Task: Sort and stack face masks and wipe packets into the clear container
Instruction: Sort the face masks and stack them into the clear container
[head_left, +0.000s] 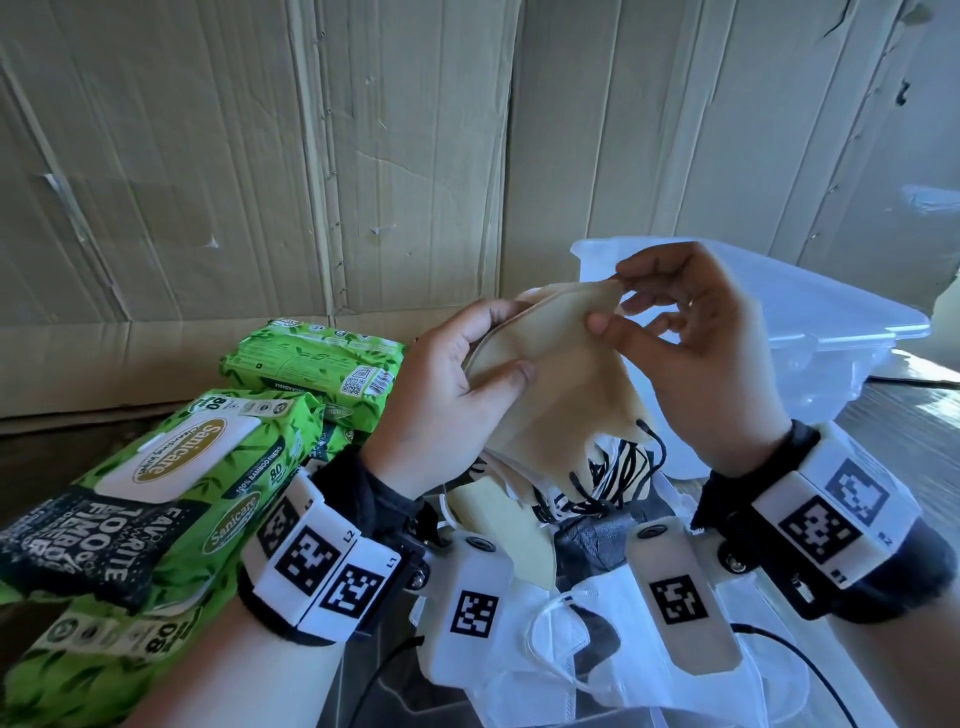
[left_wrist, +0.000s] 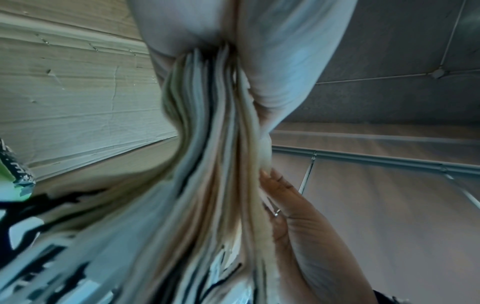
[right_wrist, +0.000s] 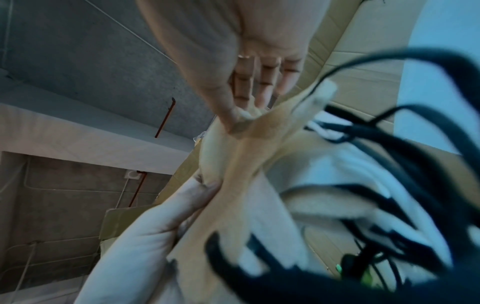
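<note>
Above the table, mid-air, both hands are on one bundle of beige face masks (head_left: 550, 364).

- Left hand (head_left: 447, 395): fingers curled round the bundle's left end, thumb pressed on its front face. Left wrist view shows the stacked edges of many layers fanning out of the grip, some beige, some white with black print.
- Right hand (head_left: 696, 353): thumb and forefinger pinch the top right corner of the front mask; other fingers loosely curled behind it, not on the bundle. Right wrist view shows the same pinch on the beige edge.
- Black ear loops (head_left: 649, 441) hang off the bundle's lower edge and tangle with the black-and-white patterned masks (head_left: 618, 467) below. Can't tell whether those patterned masks are part of the held bundle or lying on the pile.
- Clear container (head_left: 810, 317): on the table behind and to the right of the hands, just beyond the right hand. Contents not readable through the plastic.
- White masks (head_left: 576, 613) with white loops lie at the near edge, under the wrists, partly covered by the wrist cameras. A grey mask (head_left: 587, 540) and a flat beige piece sit between them and the held bundle.
- Green wipe packets (head_left: 171, 467): stacked on the table to the left, largest one nearest, white flip lid up, label upside down to the camera. Another packet (head_left: 311, 364) lies farther back, barcode side showing, just left of the left hand.
- Cardboard sheets (head_left: 260, 156) stand as a wall behind everything.
</note>
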